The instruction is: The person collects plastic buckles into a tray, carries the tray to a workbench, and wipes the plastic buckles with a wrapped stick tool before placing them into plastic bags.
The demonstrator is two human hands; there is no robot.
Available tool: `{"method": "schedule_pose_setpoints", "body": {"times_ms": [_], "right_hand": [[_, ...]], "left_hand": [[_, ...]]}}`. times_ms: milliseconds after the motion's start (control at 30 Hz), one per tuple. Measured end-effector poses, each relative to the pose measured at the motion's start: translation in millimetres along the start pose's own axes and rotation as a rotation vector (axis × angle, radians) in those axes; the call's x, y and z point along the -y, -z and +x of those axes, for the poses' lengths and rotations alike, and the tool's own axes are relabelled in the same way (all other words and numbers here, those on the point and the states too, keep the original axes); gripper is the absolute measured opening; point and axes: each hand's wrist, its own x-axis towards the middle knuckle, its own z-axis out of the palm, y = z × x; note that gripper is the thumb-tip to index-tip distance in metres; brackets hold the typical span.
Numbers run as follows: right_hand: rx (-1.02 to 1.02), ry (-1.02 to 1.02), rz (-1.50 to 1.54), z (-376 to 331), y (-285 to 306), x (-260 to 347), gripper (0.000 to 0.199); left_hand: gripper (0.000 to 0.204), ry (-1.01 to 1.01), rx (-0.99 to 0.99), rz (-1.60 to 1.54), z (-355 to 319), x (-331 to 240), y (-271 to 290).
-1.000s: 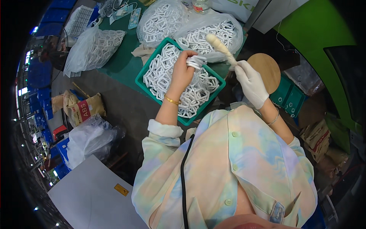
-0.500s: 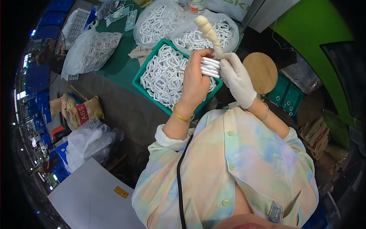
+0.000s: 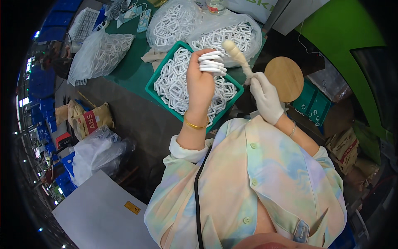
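Note:
My left hand (image 3: 200, 85), bare with a gold bangle at the wrist, is raised over a green crate (image 3: 154, 79) and grips a small stack of white plastic frame parts (image 3: 212, 62). My right hand (image 3: 265, 96) wears a white glove and holds a cloth-wrapped stick (image 3: 236, 55) whose padded tip sits right next to the stack. The crate is full of several more white frame parts (image 3: 176, 79).
Clear bags of white parts (image 3: 176, 23) lie behind the crate, another bag (image 3: 105, 52) to the left on the green table. A round wooden disc (image 3: 284, 79) is at right above green crates (image 3: 313, 108). A brown sack (image 3: 85, 120) and a plastic bag (image 3: 99, 153) sit on the floor.
My left hand lifted a stack of white parts out of the crate toward me. The gloved right hand brought the wrapped stick's tip beside the stack.

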Motion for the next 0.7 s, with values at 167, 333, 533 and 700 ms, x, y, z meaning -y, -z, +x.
{"method": "schedule_pose_setpoints", "body": {"times_ms": [167, 333, 533, 700], "right_hand": [[-0.001, -0.010, 0.051, 7, -5, 23, 0.030], [-0.048, 0.101, 0.113, 13, -12, 44, 0.046], [-0.038, 0.070, -0.015, 17, -2, 47, 0.038], [0.021, -0.028, 0.050, 19, 3, 48, 0.038]], "left_hand": [[0.024, 0.462, 0.067, -1.001, -7, 6, -15], [0.026, 0.597, 0.439, -1.416, -14, 41, -14], [0.037, 0.354, 0.105, -0.663, -24, 12, -33], [0.042, 0.036, 0.073, -0.285, -20, 2, -30]]}}
